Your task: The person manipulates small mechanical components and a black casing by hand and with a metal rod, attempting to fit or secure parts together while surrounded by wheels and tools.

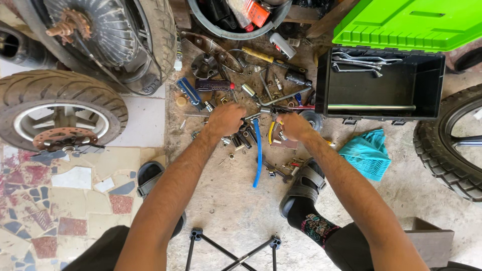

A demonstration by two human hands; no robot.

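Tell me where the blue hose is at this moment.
In the head view, the blue hose lies on the floor between the left hand and right hand, just below them.

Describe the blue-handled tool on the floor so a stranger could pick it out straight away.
Start at the black toolbox with the raised green lid, then look down and left to the scatter of small tools between the left hand and right hand. The blue-handled tool lies there, running toward the person: the only long, bright blue strip among dull metal parts.
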